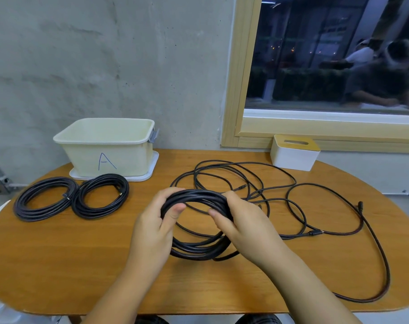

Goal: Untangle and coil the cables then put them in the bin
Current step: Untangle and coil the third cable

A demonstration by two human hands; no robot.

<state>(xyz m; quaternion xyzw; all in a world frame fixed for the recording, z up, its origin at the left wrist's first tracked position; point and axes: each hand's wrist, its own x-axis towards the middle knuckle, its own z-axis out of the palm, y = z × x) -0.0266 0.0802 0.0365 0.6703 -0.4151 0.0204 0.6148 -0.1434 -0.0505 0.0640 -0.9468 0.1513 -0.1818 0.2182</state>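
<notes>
Black cable coil (196, 230) held up just over the middle of the desk (58, 265), several loops stacked, lower arc sagging toward the wood. Left hand (156, 228) wrapped round the coil's upper left, thumb across the bundle; right hand (243, 223) clamped on the upper right, thumb inside the ring. Both grasping, neither released. Judging by the droop: light, limp, slightly springy, so loops likely to fan out or slip if grip goes loose. Jacket looks smooth, probably a bit slick. Best hold: pinch across the whole bundle at two opposite points, not on a single strand. Tail running off lower right into the loose cable tangle (257, 183), still spread over the right half of the desk, with connector ends (360, 204) exposed; better not to yank those, pull by the cord. Two finished coils (71, 198) lying flat side by side at left, touching, not yet binned. Bin (105, 146) marked "A" just behind them on a white tray (152, 170) against the wall. White box with wooden lid (294, 152) at back right, under the window (327, 66).
</notes>
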